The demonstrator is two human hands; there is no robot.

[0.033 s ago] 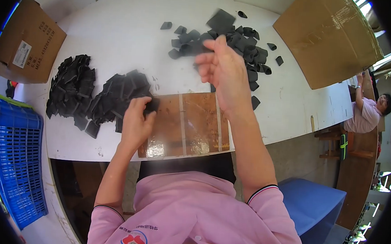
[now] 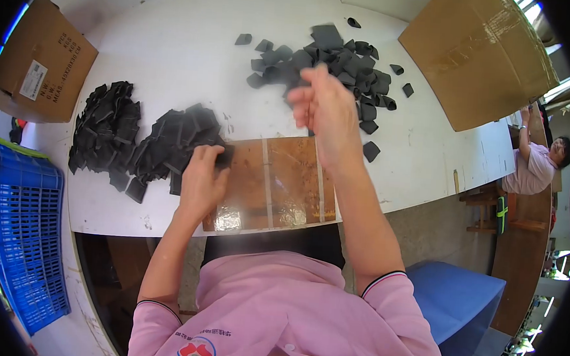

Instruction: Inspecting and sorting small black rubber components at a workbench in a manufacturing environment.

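Note:
My left hand [image 2: 201,181] rests at the board's left edge, fingers curled around a small black piece [image 2: 225,156] at the side of a heap of flat black pieces [image 2: 178,135]. The fingertips partly hide that piece. Raised over the table, my right hand [image 2: 328,105] is slightly blurred, its fingers apart and nothing visible in them. Beyond it lies a scattered pile of curled black pieces [image 2: 363,68], with a flatter square piece [image 2: 327,36] on its far side. A brown board with pale strips [image 2: 291,178] lies between my forearms.
Another dark heap [image 2: 105,128] lies farther left. Cardboard boxes stand at the left [image 2: 44,59] and right [image 2: 478,56] of the white table [image 2: 422,170]. A blue plastic basket [image 2: 24,227] is at far left, a blue bin [image 2: 450,299] at lower right. A person [image 2: 539,164] sits beyond.
The square black piece, blurred at the far side of the pile before, now appears lower and settled there. My right hand has drawn slightly nearer to me; my left hand has barely shifted.

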